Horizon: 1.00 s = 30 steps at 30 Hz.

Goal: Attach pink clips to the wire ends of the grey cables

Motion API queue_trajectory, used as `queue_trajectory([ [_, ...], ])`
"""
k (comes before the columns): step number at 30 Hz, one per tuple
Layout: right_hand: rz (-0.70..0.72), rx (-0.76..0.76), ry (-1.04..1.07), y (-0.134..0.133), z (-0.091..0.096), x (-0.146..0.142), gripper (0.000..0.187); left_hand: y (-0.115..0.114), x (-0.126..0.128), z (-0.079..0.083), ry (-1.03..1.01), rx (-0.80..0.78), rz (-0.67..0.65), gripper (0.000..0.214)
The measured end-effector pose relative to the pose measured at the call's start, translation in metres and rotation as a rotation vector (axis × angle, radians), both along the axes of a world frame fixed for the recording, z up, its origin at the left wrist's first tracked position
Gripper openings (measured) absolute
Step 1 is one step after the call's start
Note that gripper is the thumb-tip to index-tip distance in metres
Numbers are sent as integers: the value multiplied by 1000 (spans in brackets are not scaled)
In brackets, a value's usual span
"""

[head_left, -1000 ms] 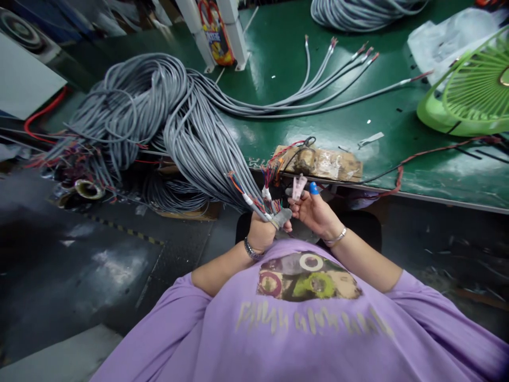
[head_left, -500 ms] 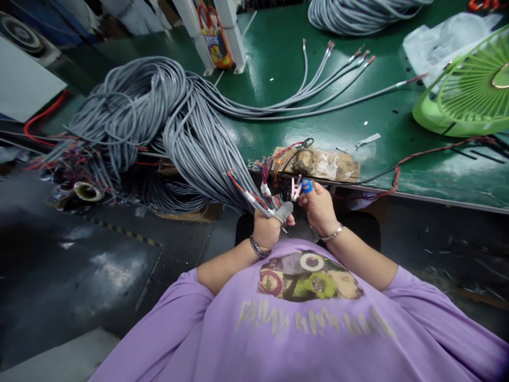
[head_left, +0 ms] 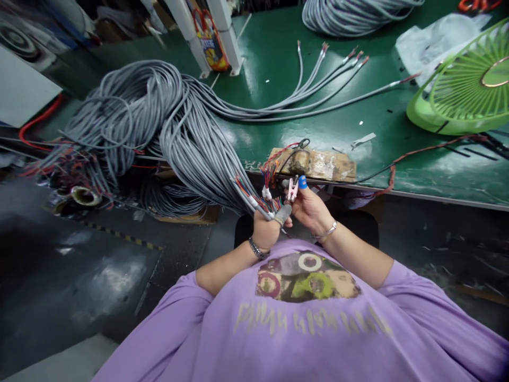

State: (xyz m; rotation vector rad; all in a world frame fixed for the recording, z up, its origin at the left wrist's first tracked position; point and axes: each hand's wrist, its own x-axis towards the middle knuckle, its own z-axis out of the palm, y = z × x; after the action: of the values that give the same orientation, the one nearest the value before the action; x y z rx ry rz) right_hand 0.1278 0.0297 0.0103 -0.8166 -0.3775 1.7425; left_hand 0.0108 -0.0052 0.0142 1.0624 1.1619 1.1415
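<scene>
1. Grey cables (head_left: 202, 148) lie in a thick looped bundle over the near edge of the green bench (head_left: 437, 172), their gathered ends coming down to the person's hands in front of the body.
2. The left hand (head_left: 267, 232) has its fingers closed around those ends; a grey cover sits on the thumb. Coloured wires (head_left: 271, 171) and white wraps (head_left: 266, 193) stick out just above the grip.
3. The right hand (head_left: 312, 213), its thumb tipped with a blue cover (head_left: 303, 182), has its fingers pinched on a pink clip (head_left: 293, 190), just beside the wire ends.
4. Beyond the hands, a worn wooden block (head_left: 328, 165) lies at the bench edge, with a dark cord looped over its left part.
5. Farther back, several cable ends fan out to the right, tipped with reddish bare wire.
6. At the right stands a green fan (head_left: 461, 87) near a crumpled plastic bag (head_left: 423, 45); another grey coil (head_left: 360, 17) lies at the far side.
7. Toward the left, a bright packet (head_left: 214, 45) hangs by a white post (head_left: 226, 32).
</scene>
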Motion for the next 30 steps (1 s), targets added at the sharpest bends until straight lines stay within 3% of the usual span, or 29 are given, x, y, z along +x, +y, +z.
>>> queue_trajectory([
  [8,35,-73,119,-7,-6,6,58,-3,-8,-4,-72,-26,-35,34],
  [17,3,-132,94,-15,-9,30,39,0,-26,-10,-163,-52,-195,36],
  [24,-71,74,-128,-29,-1,47,32,5,-27,-2,-280,-160,-203,39],
  [30,-26,241,-351,-51,10,49,28,5,-34,-3,-210,-181,-232,40],
])
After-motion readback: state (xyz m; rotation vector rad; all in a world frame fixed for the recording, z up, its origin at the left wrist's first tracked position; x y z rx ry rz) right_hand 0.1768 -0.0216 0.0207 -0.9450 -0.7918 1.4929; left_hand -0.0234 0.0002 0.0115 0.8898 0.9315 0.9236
